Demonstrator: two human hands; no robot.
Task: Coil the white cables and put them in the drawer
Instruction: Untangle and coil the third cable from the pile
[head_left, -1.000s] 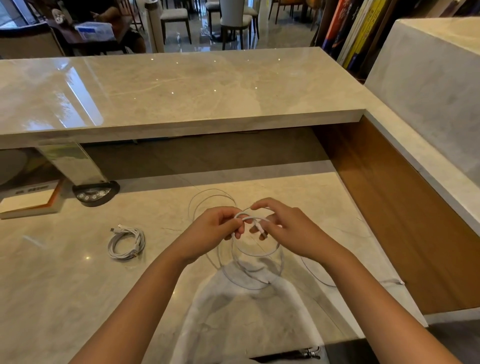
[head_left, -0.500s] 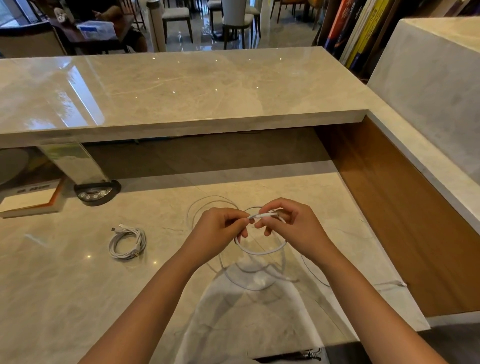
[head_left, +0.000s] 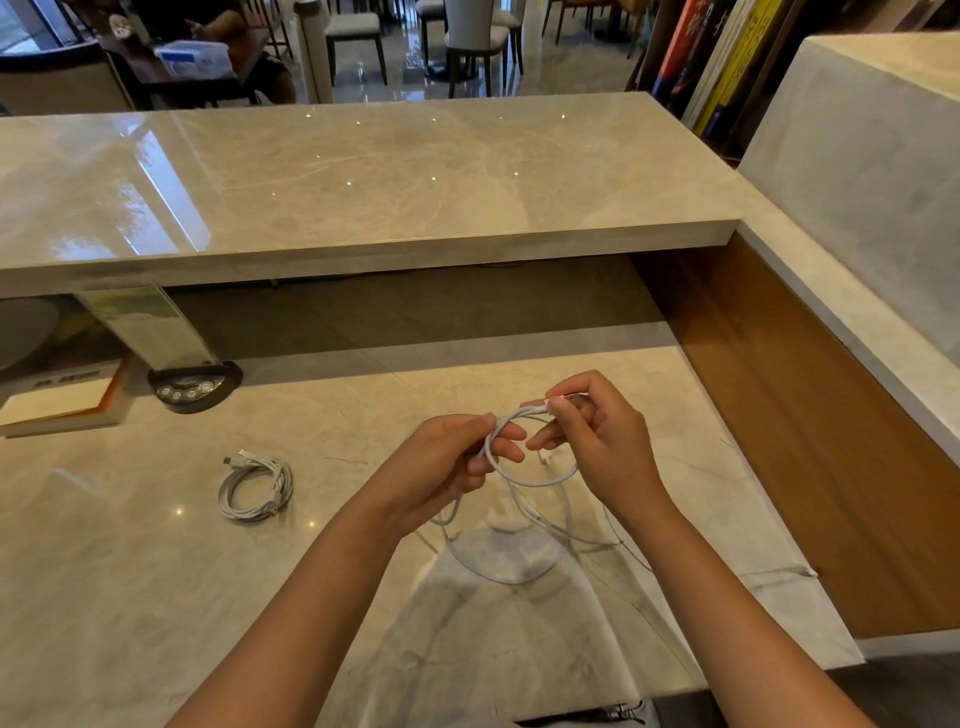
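Note:
A thin white cable (head_left: 540, 480) hangs in loose loops between my two hands above the marble desk (head_left: 130, 597). My left hand (head_left: 447, 462) grips the gathered loops with curled fingers. My right hand (head_left: 597, 436) pinches the cable near its plug end, raised a little above the left. The rest of this cable trails down onto the desk and off to the right edge. A second white cable (head_left: 254, 488), wound into a neat coil, lies on the desk to the left of my hands. No drawer is in view.
A raised marble counter (head_left: 363, 171) runs across the back. Under it at the left stand a clear sign holder on a black base (head_left: 192, 387) and a book (head_left: 62, 400). A wooden side panel (head_left: 805, 441) closes the right.
My right hand has lifted and pulled the plug end up and to the right, widening the loop. My left hand has closed tighter round the gathered cable.

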